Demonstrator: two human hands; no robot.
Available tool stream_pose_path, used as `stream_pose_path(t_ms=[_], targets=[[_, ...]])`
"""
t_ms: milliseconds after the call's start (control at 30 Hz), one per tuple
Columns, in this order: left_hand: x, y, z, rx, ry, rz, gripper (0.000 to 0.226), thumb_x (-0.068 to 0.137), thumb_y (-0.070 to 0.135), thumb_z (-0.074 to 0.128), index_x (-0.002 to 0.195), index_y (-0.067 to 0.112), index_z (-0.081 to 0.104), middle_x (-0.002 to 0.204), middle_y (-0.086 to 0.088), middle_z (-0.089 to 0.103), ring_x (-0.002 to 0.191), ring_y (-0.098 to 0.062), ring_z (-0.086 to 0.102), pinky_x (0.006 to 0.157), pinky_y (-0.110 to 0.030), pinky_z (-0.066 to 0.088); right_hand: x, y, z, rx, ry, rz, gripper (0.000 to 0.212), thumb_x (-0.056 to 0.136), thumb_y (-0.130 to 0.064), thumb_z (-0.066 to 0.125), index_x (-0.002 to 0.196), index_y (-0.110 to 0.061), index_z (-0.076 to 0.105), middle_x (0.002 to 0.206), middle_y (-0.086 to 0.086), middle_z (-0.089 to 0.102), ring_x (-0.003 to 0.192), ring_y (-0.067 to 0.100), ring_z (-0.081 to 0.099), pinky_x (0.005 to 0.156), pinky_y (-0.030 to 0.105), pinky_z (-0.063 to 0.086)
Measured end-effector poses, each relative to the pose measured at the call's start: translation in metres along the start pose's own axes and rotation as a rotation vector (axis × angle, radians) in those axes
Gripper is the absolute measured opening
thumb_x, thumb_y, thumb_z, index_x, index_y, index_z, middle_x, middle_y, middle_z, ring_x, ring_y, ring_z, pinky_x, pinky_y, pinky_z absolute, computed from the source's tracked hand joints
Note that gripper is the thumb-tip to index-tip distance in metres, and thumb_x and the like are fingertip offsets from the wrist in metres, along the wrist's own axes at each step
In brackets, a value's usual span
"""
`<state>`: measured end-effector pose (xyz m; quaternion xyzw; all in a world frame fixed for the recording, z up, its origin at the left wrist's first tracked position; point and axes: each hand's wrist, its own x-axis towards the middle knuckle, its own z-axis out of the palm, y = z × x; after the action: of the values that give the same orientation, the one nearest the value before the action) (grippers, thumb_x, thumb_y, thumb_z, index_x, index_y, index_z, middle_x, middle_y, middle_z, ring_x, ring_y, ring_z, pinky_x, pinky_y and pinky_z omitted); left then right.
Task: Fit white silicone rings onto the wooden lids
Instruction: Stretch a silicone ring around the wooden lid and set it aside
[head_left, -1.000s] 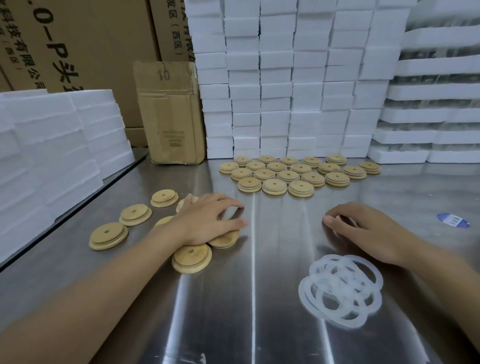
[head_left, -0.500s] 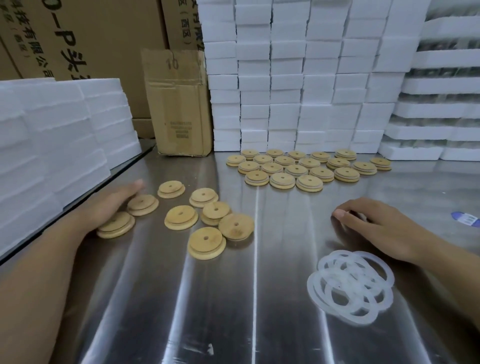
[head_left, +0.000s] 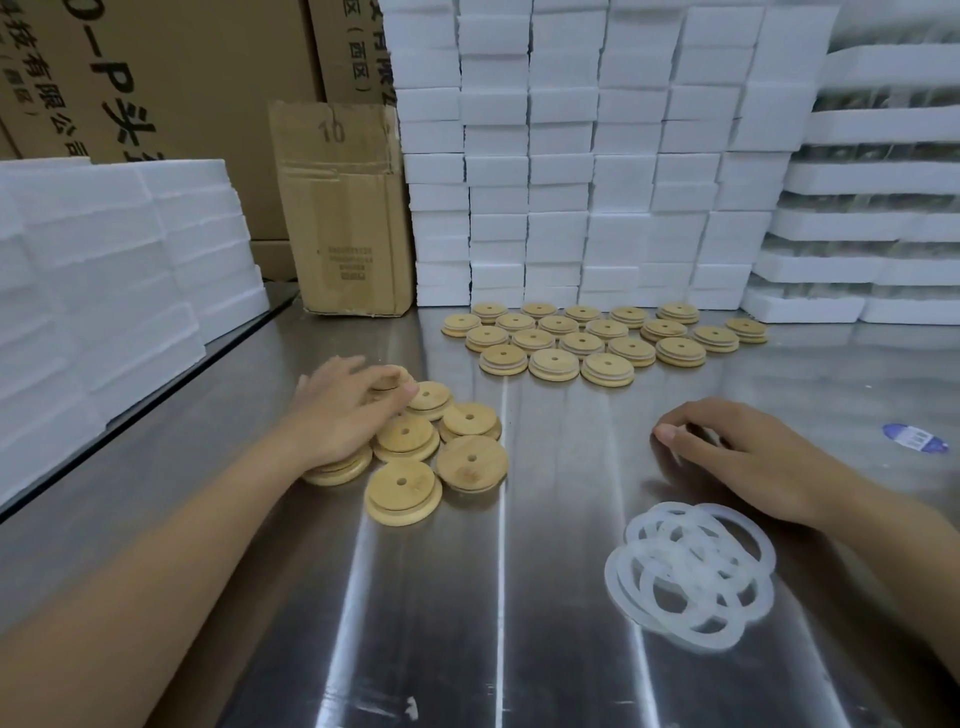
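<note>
A pile of white rings (head_left: 691, 577) lies on the bench (head_left: 498, 639). Left of the rings, the left hand (head_left: 348, 410) rests flat, fingers straight and together, on loose wooden lids (head_left: 406, 439). Just behind the rings, the right hand (head_left: 743, 457) curls its fingers; what they hold, I cannot tell.

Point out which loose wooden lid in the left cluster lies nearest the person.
The lid at the cluster's near edge, lowest in the view; every other loose lid lies farther back, some under the left hand.
</note>
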<state>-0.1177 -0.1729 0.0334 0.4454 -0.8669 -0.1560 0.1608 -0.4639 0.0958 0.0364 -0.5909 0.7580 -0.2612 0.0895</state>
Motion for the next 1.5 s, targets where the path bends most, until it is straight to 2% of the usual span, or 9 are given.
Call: stream_pose_path(t_ms=[100,200,333,567,800,967,1100,1333,1500], targets=[[-0.010,0.031,-0.003,0.059,0.046,0.170,0.087,0.082,0.100,0.032,0.151,0.050,0.050,0.172,0.008,0.031,0.161,-0.012,0.014,0.131,-0.055,0.012,-0.001,-0.002,-0.002,-0.004,-0.019,0.011,0.050,0.085,-0.075,0.041,0.111,-0.043,0.070,0.112,-0.025,0.066,0.103,-0.002,0.059,0.083,0.017,0.041],[-0.026,0.062,-0.001,-0.037,-0.198,0.385,0.082,0.072,0.099,0.051,0.143,0.058,0.053,0.167,0.019,0.032,0.154,0.005,0.010,0.130,-0.045,0.018,-0.002,-0.005,-0.011,0.094,-0.131,0.044,0.041,0.084,-0.073,0.051,0.110,-0.051,0.075,0.116,-0.034,0.066,0.112,-0.011,0.056,0.090,0.017,0.038],[-0.043,0.087,0.007,0.276,-0.119,0.537,0.066,0.081,0.088,0.059,0.137,0.052,0.060,0.170,0.019,0.025,0.161,-0.002,0.002,0.129,-0.043,0.023,-0.007,-0.007,-0.022,0.202,-0.338,0.093,0.037,0.080,-0.066,0.071,0.115,-0.052,0.075,0.140,-0.042,0.045,0.129,-0.018,0.037,0.111,0.029,0.029],[-0.045,0.084,-0.019,0.314,-0.201,0.446,0.066,0.072,0.087,0.057,0.124,0.047,0.066,0.117,0.023,0.064,0.108,-0.004,0.059,0.081,-0.030,0.049,-0.010,-0.012,-0.022,0.186,-0.390,0.096,0.035,0.075,-0.053,0.084,0.108,-0.041,0.078,0.152,-0.037,0.033,0.146,-0.001,0.030,0.124,0.041,0.021],[-0.042,0.080,-0.015,0.245,-0.225,0.457,0.067,0.073,0.079,0.069,0.131,0.047,0.067,0.125,0.025,0.059,0.111,-0.001,0.056,0.081,-0.017,0.042,-0.015,-0.019,-0.026,0.227,-0.507,0.100,0.039,0.078,-0.053,0.087,0.113,-0.040,0.076,0.158,-0.039,0.024,0.147,-0.010,0.020,0.123,0.037,0.019],[-0.042,0.084,-0.010,0.218,-0.243,0.470,0.069,0.077,0.070,0.078,0.138,0.040,0.067,0.140,0.022,0.053,0.130,-0.004,0.048,0.113,-0.036,0.042,-0.016,-0.021,-0.028,0.245,-0.524,0.109,0.032,0.079,-0.040,0.089,0.109,-0.038,0.078,0.156,-0.041,0.023,0.140,-0.018,0.021,0.120,0.031,0.019],[-0.045,0.091,-0.002,0.035,-0.143,0.443,0.064,0.065,0.079,0.076,0.118,0.044,0.064,0.122,0.026,0.062,0.116,-0.002,0.056,0.103,-0.038,0.050,-0.016,-0.022,-0.028,0.229,-0.503,0.101,0.032,0.076,-0.043,0.089,0.105,-0.034,0.079,0.155,-0.041,0.025,0.149,0.000,0.024,0.125,0.038,0.020],[-0.061,0.130,0.040,-0.843,-0.048,0.345,0.061,0.069,0.035,0.101,0.113,0.039,0.060,0.117,0.011,0.065,0.083,-0.014,0.077,0.071,-0.031,0.063,-0.015,-0.024,-0.030,0.240,-0.463,0.082,0.026,0.079,-0.041,0.090,0.097,-0.025,0.079,0.145,-0.039,0.048,0.144,-0.004,0.037,0.119,0.037,0.028],[-0.066,0.144,0.065,-1.032,-0.065,0.200,0.051,0.075,0.027,0.099,0.114,0.031,0.067,0.091,0.001,0.076,0.070,-0.021,0.077,0.046,-0.025,0.050,-0.014,-0.028,-0.029,0.477,-0.342,0.036,0.012,0.087,-0.021,0.083,0.093,-0.015,0.076,0.100,0.013,0.078,0.093,0.025,0.074,0.088,0.037,0.056]])
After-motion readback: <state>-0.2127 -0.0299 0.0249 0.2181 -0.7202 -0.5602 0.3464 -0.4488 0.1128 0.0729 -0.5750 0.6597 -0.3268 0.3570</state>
